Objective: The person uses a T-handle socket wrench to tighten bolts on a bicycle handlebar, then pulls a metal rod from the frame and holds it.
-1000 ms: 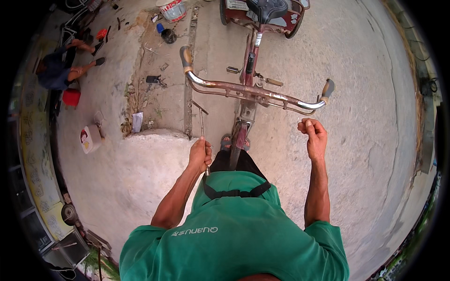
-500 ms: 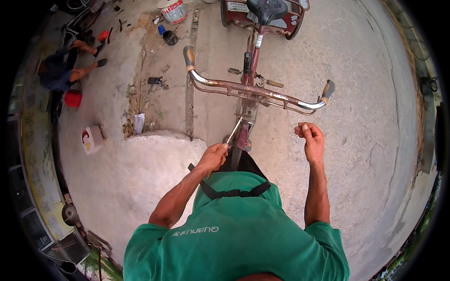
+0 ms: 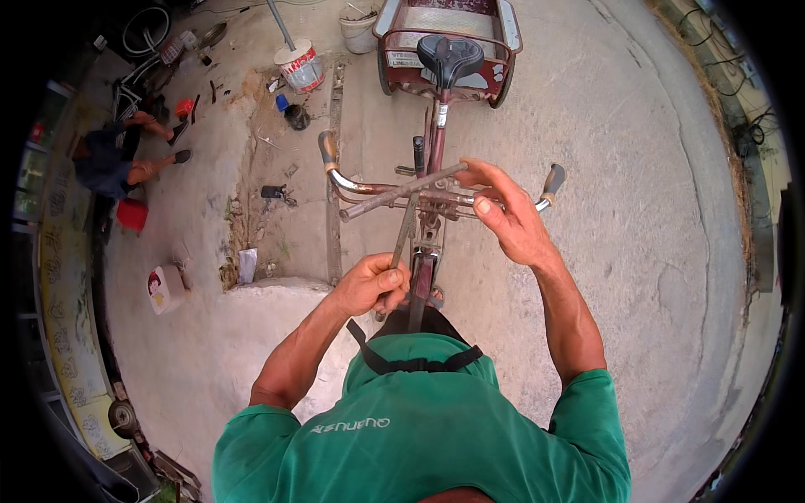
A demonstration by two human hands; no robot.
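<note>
My left hand (image 3: pixel 373 285) is closed round the shaft of a T-shaped metal tool (image 3: pixel 405 230), whose lower end shows just under the fist. The tool's long grey crossbar (image 3: pixel 377 201) slants above the rusty handlebar (image 3: pixel 459 199) of a tricycle. Beside the bar's upper right end is my right hand (image 3: pixel 511 214), with thumb and fingers apart and the fingertips at that end; whether they press on it I cannot tell. Below the handlebar, the dark red front fender (image 3: pixel 423 275) lies between my left hand and my right forearm.
The tricycle's black saddle (image 3: pixel 450 57) and red cargo box (image 3: pixel 449 18) stand ahead. To the left are a white and red bucket (image 3: pixel 299 69), a black pot (image 3: pixel 296 116), a pink-white box (image 3: pixel 165 289) and a seated person (image 3: pixel 109 159) near a red stool (image 3: pixel 132 214).
My right hand has moved up and left from beside the handlebar to the crossbar's end, its fingers opening. The tool in my left hand has turned, so its crossbar now shows over the handlebar.
</note>
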